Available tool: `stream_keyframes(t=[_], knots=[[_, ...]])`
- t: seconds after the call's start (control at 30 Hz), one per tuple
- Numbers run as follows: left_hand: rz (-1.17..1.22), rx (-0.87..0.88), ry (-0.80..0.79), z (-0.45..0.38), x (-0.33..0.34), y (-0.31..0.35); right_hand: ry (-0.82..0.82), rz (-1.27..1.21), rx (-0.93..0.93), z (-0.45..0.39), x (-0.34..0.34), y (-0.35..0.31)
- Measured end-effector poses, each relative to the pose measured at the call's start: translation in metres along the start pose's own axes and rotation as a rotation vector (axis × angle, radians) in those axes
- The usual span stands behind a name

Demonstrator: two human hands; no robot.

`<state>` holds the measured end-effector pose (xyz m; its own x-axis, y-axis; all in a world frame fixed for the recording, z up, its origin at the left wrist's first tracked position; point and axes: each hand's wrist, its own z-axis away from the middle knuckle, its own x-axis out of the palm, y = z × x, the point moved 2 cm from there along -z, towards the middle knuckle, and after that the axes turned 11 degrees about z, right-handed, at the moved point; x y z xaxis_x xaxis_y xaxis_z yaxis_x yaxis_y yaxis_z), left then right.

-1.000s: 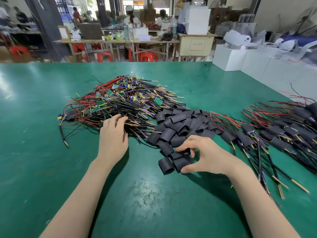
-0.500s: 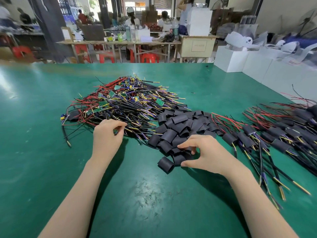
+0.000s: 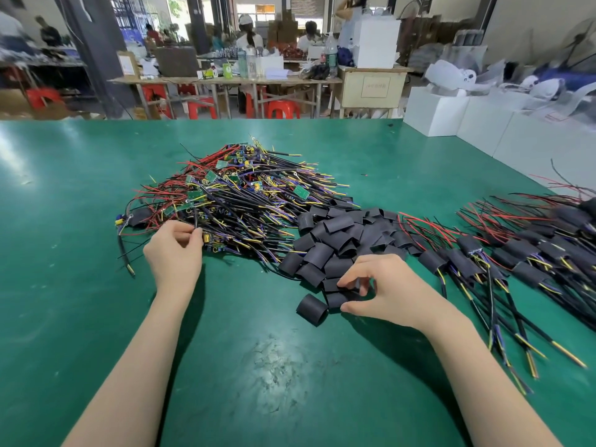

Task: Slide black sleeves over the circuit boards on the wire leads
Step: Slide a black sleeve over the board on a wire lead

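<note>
A tangled pile of wire leads with small green circuit boards (image 3: pixel 232 195) lies at the middle of the green table (image 3: pixel 64 221). My left hand (image 3: pixel 174 253) pinches a black wire lead (image 3: pixel 195 217) at the pile's near left edge. Beside it lies a heap of loose black sleeves (image 3: pixel 338 240). My right hand (image 3: pixel 383 291) curls over the heap's near edge, with finger and thumb pinching a black sleeve (image 3: pixel 338 293). One sleeve (image 3: pixel 312 308) lies apart, just left of that hand.
Sleeved leads (image 3: pixel 522 259) are spread out at the right, their yellow tips pointing toward me. White boxes (image 3: pixel 451 111) line the table's far right edge. Behind the table stand workbenches, red stools (image 3: pixel 280 109) and seated people.
My left hand has closed from resting on the pile to pinching a wire lead. My right hand stays at the sleeve heap, its fingers closing on a sleeve.
</note>
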<state>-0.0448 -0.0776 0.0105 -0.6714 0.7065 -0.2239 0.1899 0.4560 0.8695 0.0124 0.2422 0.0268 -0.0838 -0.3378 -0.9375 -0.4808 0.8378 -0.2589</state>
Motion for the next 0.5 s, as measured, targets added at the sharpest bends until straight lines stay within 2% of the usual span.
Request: stream_keyframes(t=[0.27,0.33,0.4,0.5], knots=[[0.010,0.104,0.035,0.016,-0.002,0.030,-0.028,0.050,-0.005,0.000,-0.001,0.001],[-0.053,0.117,-0.035,0.017,-0.002,0.032,-0.029,0.051,-0.008,-0.001,-0.001,0.001],[-0.209,0.100,-0.175,0.013,-0.002,0.029,-0.028,0.044,-0.009,-0.001,-0.001,0.000],[-0.289,0.010,-0.343,0.009,-0.005,0.023,-0.028,0.037,-0.008,0.000,-0.001,0.000]])
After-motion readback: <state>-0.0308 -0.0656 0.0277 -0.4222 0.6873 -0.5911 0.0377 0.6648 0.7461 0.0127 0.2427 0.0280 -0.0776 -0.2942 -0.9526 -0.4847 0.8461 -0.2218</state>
